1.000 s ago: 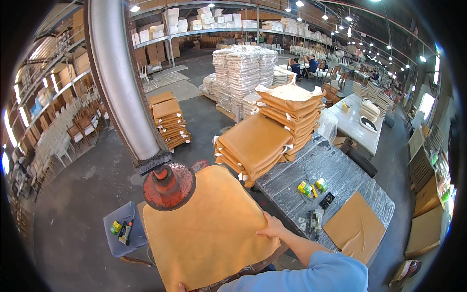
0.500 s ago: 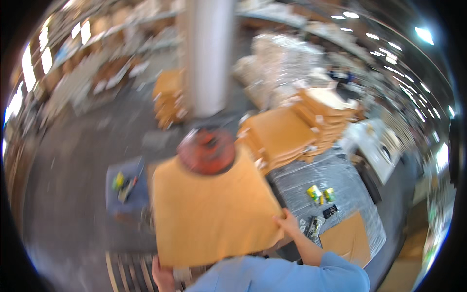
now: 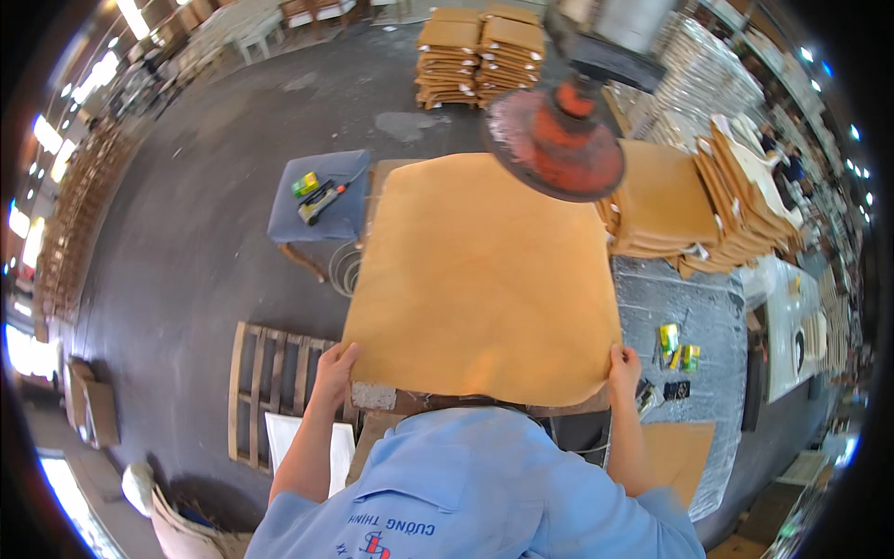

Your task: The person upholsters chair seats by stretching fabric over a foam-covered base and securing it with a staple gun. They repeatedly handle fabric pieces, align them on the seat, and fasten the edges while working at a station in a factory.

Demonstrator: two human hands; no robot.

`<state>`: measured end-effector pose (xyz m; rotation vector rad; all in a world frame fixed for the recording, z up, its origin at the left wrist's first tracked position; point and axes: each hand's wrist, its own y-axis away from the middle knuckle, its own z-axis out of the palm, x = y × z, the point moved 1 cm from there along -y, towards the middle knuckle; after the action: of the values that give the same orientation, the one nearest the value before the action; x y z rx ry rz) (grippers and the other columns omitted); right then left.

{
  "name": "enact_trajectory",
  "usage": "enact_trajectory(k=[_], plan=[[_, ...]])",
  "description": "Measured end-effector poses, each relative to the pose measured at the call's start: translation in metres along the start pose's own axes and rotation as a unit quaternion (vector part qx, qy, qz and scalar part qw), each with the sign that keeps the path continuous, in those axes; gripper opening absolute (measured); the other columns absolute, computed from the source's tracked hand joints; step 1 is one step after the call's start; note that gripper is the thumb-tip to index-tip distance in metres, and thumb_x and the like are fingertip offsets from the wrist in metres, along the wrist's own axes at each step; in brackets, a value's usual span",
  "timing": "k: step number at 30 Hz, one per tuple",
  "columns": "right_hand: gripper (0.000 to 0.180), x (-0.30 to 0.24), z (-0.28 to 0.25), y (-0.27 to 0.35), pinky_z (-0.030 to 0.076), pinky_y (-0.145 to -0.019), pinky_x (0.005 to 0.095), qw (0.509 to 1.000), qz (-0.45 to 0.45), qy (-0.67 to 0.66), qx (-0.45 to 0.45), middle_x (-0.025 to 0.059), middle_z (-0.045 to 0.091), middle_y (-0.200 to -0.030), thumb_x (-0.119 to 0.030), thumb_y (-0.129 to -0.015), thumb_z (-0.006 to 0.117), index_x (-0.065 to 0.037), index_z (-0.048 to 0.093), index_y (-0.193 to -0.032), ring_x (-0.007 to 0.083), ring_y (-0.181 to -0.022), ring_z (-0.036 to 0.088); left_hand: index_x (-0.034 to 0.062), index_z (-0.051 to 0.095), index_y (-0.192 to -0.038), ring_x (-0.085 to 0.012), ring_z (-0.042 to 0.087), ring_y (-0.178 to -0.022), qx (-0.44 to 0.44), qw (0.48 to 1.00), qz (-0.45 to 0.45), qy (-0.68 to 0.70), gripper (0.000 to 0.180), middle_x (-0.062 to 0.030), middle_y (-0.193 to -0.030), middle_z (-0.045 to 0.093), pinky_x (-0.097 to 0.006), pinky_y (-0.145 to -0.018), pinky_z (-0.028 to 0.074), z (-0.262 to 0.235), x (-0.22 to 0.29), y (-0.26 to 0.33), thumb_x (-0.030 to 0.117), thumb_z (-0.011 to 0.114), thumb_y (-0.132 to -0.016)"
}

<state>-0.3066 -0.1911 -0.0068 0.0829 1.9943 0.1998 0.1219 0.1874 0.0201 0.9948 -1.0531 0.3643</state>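
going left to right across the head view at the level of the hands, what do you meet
wooden slatted pallet on the floor → left hand gripping the near left corner of the large tan sheet → large tan sheet → right hand on its near right corner → small green and yellow packets on the silver-wrapped table

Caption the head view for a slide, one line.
Both hands, left hand and right hand, grip the near corners of a tan sheet under a red round press head.

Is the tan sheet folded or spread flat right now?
Spread flat: the tan sheet lies open, left hand and right hand gripping its near corners.
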Motion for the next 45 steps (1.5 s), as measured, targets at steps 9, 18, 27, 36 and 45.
enact_trajectory(k=[9,18,27,36,45], plan=[[0.028,-0.001,-0.001,-0.007,0.053,-0.070,0.0375,0.981,-0.080,0.144,0.105,0.0114,0.073,-0.081,-0.029,-0.091,0.076,-0.002,0.074,-0.094,0.0172,-0.075,0.068,-0.0028,0.062,-0.135,-0.0225,0.072,-0.109,-0.051,0.988,0.035,0.138,0.035,-0.0104,-0.124,0.072,-0.037,-0.089,0.061,0.007,-0.029,0.017,0.020,0.063,-0.108],[0.038,-0.024,0.004,-0.001,0.055,-0.082,0.0408,0.997,0.032,0.072,0.010,0.0116,0.075,-0.095,-0.041,-0.092,0.076,-0.006,0.072,-0.106,0.0274,-0.092,0.073,0.0029,0.047,-0.155,-0.0412,0.041,-0.147,-0.010,0.992,-0.011,-0.126,0.066,-0.0201,-0.160,0.047,-0.061,-0.119,0.035,-0.017,-0.024,0.008,0.047,0.051,-0.107],[0.044,-0.004,-0.006,-0.004,0.056,-0.081,0.0403,0.990,-0.018,0.135,0.031,0.0130,0.075,-0.095,-0.040,-0.088,0.080,-0.005,0.069,-0.114,0.0281,-0.091,0.073,0.0108,0.055,-0.149,-0.0464,0.037,-0.150,-0.180,0.641,0.448,-0.597,0.064,-0.0190,-0.157,0.049,-0.064,-0.124,0.022,0.141,-0.030,0.049,0.032,0.073,-0.092],[0.045,-0.013,0.002,-0.013,0.056,-0.086,0.0399,0.996,-0.008,0.090,-0.011,0.0130,0.076,-0.103,-0.040,-0.088,0.081,-0.006,0.071,-0.116,0.0277,-0.097,0.073,0.0207,0.055,-0.152,-0.0469,0.036,-0.151,-0.197,0.560,0.475,-0.649,0.059,-0.0092,-0.158,0.052,-0.070,-0.123,0.019,0.164,-0.045,0.050,0.034,0.068,-0.095],[0.066,0.023,-0.034,0.016,0.057,-0.090,0.0466,0.993,0.006,0.058,0.102,0.0192,0.076,-0.107,-0.041,-0.090,0.078,-0.009,0.058,-0.143,0.0365,-0.103,0.074,0.0174,0.052,-0.155,-0.0430,0.036,-0.153,-0.170,0.520,0.471,-0.692,0.059,-0.0095,-0.162,0.049,-0.064,-0.125,0.020,0.175,-0.047,0.068,0.030,0.064,-0.098]])
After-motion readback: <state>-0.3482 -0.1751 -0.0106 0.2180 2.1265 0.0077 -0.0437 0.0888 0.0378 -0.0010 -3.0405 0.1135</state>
